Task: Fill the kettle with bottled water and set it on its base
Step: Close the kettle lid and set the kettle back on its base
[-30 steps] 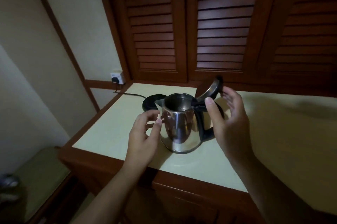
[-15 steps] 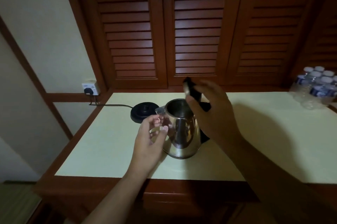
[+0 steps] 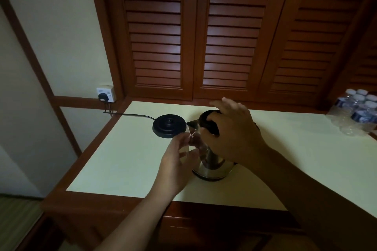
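The steel kettle (image 3: 213,168) stands on the pale countertop (image 3: 122,158), right of its round black base (image 3: 168,126) and off it. Its black lid (image 3: 206,121) is down. My right hand (image 3: 234,134) lies over the top of the kettle and presses on the lid, with its fingers stretched past the far side. My left hand (image 3: 175,166) rests against the kettle's left side below the spout, fingers loosely bent. The handle is hidden under my right hand. A shrink-wrapped pack of water bottles (image 3: 359,111) sits at the far right.
The base's cord (image 3: 134,115) runs left to a plug in the wall socket (image 3: 105,94). Louvred wooden doors (image 3: 224,36) close off the back of the counter. A wooden edge frames the countertop at front and left.
The kettle's lid was standing open and is now down under my right hand. My left hand has stayed at the kettle's side. The view has swung right and brought the bottles in.
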A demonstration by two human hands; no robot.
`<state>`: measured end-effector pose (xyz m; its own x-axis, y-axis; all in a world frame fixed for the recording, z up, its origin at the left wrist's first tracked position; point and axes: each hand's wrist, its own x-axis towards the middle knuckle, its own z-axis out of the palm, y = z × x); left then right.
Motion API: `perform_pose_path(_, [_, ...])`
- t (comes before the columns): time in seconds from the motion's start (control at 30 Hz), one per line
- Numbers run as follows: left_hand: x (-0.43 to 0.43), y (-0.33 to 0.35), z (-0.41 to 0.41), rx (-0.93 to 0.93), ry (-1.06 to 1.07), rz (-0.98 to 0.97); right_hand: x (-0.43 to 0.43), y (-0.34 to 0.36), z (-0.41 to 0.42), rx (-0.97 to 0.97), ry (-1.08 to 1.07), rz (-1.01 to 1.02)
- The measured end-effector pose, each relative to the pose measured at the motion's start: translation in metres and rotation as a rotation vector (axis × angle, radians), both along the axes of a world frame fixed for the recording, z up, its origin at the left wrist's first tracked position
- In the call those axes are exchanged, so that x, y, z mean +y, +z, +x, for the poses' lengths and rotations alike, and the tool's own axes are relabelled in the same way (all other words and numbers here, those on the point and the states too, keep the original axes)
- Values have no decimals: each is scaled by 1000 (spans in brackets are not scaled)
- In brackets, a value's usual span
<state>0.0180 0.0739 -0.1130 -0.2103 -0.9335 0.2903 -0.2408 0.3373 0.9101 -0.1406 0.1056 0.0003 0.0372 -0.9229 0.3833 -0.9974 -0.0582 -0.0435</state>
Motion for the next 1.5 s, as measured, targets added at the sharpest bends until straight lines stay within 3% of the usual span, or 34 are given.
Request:
perform_pose_path(0.33, [-4, -3, 1, -8, -26, 83, -10, -15, -3, 37, 56, -100])
perform_pose_path(0.43, [0, -1, 1, 6, -59, 111, -2, -20, -17, -42, 98, -122])
perform_pose_path(0.53, [2, 2, 1, 57, -90, 153, 13, -34, -31, -234, 146, -193])
perform_pose_path(0.7, [4, 4, 1, 74, -161, 182, 34, -56, -41, -737, -21, -338])
perform_pose_path(0.83, [1, 2, -5, 89, -227, 199, 37, -56, -48, -1178, -230, -212])
perform_pose_path(0.9, [-2, -2, -9, 103, -243, 227, 34, -61, -55, -1275, -254, -147])
perform_pose_path(1.2, [8, -8, -27, -31, -225, 218, 20, -80, -73, -1310, -199, -91])
perform_pose_path(1.5, [16, -11, -47, -63, -62, 232, -1, -85, -98, -1295, -62, 2])
